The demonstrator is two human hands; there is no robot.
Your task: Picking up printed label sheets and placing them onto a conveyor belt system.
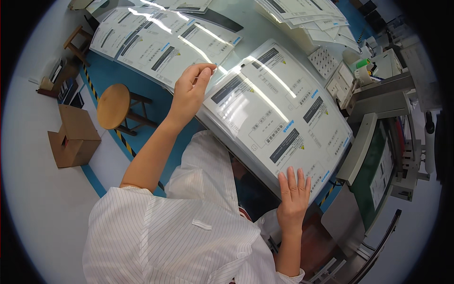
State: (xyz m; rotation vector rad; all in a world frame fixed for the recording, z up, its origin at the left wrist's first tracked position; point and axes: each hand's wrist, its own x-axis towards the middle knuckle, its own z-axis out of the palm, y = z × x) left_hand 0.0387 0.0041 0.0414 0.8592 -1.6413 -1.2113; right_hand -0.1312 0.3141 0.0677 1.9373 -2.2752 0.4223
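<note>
A stack of glossy printed sheets (283, 124) lies at the near edge of a table (253, 34), overlapping prints (156, 45) to its left; the person's right hand (293, 201) presses flat, fingers extended, on its lower end, while the left hand (190, 92) brings thumb toward forefinger near its left corner, its grip's hold unclear.

Bright white streaks of glare across the glossy printed sheets (276, 111), with fisheye curvature and black corners
</note>
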